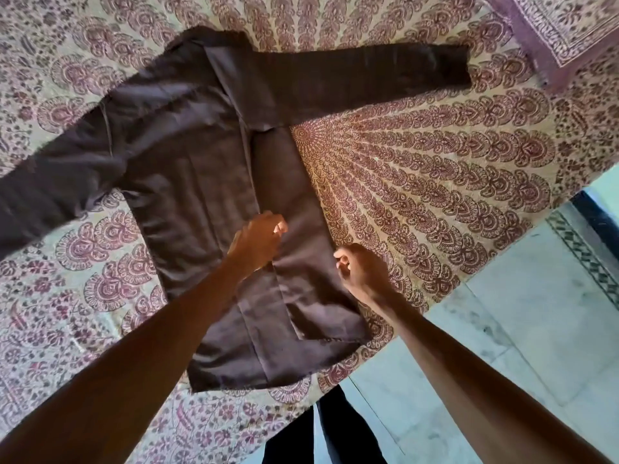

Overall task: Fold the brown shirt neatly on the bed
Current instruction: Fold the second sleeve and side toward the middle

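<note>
The brown shirt [187, 169] lies flat on the patterned bedspread [435, 169], collar at the far end and hem toward me. Its right side is folded inward as a long flap down the middle. One sleeve stretches to the right near the top, the other runs off to the left. My left hand [259, 237] is over the middle of the shirt, fingers curled and pinching the flap's inner edge. At the shirt's right folded edge my right hand [358, 269] has its fingers closed on the fabric.
A purple bordered cloth [566, 31] lies at the far right corner of the bed. The bed's edge runs diagonally at the right, with a pale tiled floor [502, 346] beyond it. My dark trousers [321, 430] show at the bottom.
</note>
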The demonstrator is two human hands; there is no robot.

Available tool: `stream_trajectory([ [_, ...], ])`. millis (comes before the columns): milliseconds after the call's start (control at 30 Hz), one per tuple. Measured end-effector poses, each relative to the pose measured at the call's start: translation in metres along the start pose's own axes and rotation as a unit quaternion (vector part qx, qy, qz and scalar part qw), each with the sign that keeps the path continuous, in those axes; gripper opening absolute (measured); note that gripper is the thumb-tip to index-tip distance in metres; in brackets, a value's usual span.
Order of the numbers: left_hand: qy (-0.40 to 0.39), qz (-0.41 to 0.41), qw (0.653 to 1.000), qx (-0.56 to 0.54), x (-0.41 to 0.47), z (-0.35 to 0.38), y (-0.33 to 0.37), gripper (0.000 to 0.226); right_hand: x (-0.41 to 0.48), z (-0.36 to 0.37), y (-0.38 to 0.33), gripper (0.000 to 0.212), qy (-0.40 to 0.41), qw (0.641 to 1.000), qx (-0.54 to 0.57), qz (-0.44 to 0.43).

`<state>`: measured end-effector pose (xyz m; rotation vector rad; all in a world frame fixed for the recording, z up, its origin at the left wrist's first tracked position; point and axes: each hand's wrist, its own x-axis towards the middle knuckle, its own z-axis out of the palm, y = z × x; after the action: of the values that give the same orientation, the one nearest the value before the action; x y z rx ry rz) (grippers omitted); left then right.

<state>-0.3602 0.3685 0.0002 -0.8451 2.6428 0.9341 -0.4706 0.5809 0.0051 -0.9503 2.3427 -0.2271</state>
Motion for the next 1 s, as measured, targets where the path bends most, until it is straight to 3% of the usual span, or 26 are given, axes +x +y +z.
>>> stream_trajectory([
  [267, 0.053, -0.035, 0.996, -0.066, 0.117, -0.038, 0.069, 0.013, 0.133, -0.107, 0.037, 0.029, 0.071, 0.996, -0.032, 0.051],
  [467, 0.067, -0.008, 0.998, -0.007, 0.197, -0.036, 0.124, 0.019, 0.206, -0.173, 0.083, 0.03, 0.137, 0.983, -0.107, 0.057],
  [567, 0.077, 0.007, 0.993, 0.09, 0.241, -0.027, 0.131, 0.035, 0.248, -0.199, 0.112, 0.028, 0.166, 0.971, -0.161, 0.063],
  [700, 0.122, 0.042, 0.955, 0.268, 0.284, -0.013, 0.125, 0.055, 0.296, -0.217, 0.159, 0.06, 0.195, 0.953, -0.234, 0.006],
  [867, 0.124, 0.051, 0.908, 0.397, 0.294, -0.004, 0.117, 0.06, 0.322, -0.222, 0.191, 0.025, 0.203, 0.92, -0.328, -0.068],
  [1000, 0.127, 0.019, 0.909, 0.398, 0.285, -0.009, 0.112, 0.052, 0.308, -0.217, 0.185, 0.027, 0.199, 0.927, -0.304, -0.093],
])
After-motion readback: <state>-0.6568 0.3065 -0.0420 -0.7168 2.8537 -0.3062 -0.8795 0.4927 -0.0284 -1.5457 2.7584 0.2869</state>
